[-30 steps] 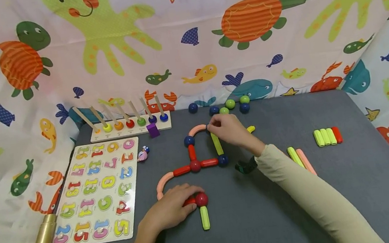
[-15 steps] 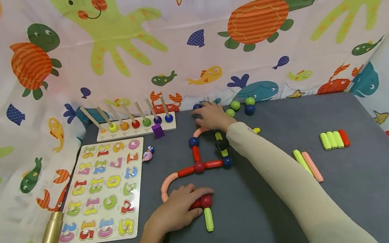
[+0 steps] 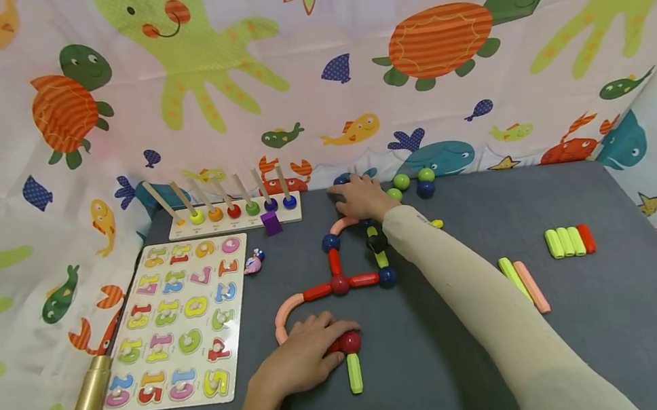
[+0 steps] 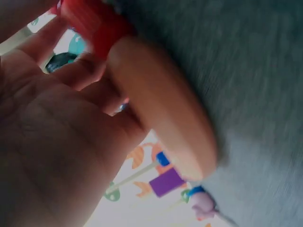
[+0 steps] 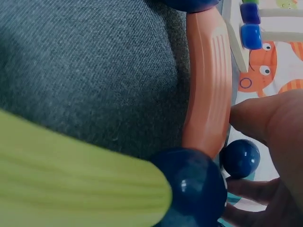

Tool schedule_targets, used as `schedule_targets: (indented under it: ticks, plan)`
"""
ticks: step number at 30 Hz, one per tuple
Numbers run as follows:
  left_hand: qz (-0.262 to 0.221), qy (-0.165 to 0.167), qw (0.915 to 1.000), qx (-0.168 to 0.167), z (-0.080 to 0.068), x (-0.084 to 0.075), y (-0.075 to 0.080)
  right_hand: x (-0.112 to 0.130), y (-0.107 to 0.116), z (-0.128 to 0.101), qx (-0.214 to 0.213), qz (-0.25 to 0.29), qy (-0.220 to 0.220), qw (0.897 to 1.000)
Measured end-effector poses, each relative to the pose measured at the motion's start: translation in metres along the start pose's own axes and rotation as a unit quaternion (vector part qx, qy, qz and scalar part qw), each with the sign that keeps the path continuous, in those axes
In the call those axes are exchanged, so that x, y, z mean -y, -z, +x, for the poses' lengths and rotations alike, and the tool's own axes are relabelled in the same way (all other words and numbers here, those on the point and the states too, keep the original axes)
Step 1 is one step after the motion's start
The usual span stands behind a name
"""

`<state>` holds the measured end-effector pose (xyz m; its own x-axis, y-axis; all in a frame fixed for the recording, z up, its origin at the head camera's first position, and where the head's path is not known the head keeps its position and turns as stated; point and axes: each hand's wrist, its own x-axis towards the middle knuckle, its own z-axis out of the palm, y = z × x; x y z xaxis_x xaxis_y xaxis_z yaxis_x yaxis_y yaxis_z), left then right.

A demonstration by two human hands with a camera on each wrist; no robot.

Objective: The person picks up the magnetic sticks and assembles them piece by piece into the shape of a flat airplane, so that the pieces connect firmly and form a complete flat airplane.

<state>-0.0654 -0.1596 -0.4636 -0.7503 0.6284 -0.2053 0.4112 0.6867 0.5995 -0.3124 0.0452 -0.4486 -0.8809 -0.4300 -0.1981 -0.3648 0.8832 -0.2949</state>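
Magnetic rods and balls are joined into a figure on the grey table. My left hand (image 3: 304,356) holds its near end, thumb and fingers about a short red rod (image 3: 334,347), beside a red ball (image 3: 351,342). In the left wrist view a curved peach rod (image 4: 161,104) runs on from the red rod along the fingers. At the back, my right hand (image 3: 360,199) reaches over the figure's far curved peach rod (image 5: 208,75). In the right wrist view its thumb and fingers are spread around a loose dark blue ball (image 5: 240,158), with gaps showing.
Loose green balls (image 3: 401,181) and a dark blue ball (image 3: 426,189) lie right of that hand. Spare rods (image 3: 565,242) are at the right. A number puzzle board (image 3: 180,326), a peg stacker (image 3: 232,220) and a purple block (image 3: 271,223) stand left.
My right hand has left the corner atop the yellow-green rod and moved back and slightly left to the blue balls. My left hand stays at the red rod. The head view has shifted slightly.
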Motion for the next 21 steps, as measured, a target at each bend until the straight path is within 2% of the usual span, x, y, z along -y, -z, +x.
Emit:
schedule_targets:
  ticks: [4,7,10,12,15,18,21]
  plan:
    - [0.018,0.014,0.9996,-0.017,-0.004,-0.002,0.002,-0.003,-0.003,-0.002,-0.02,-0.003,-0.002,1.0]
    - [0.038,0.017,0.9988,-0.025,-0.006,-0.004,0.003,-0.005,-0.002,-0.007,-0.073,0.027,0.016,0.997]
    - [0.048,0.02,0.9983,-0.028,-0.007,-0.006,0.004,-0.006,0.002,-0.019,-0.14,0.088,0.036,0.986]
    - [0.05,0.032,0.9976,-0.034,-0.009,-0.008,0.007,-0.007,0.005,-0.032,-0.162,0.131,0.042,0.977]
    - [0.07,0.063,0.9942,-0.052,-0.012,-0.009,0.011,-0.008,0.005,-0.054,-0.149,0.155,0.036,0.976]
    - [0.085,0.1,0.9894,-0.061,-0.014,-0.01,0.016,-0.011,-0.001,-0.071,-0.12,0.133,0.027,0.983]
    - [0.076,0.117,0.9887,-0.055,-0.016,-0.01,0.02,-0.014,-0.01,-0.082,-0.104,0.11,0.013,0.988]
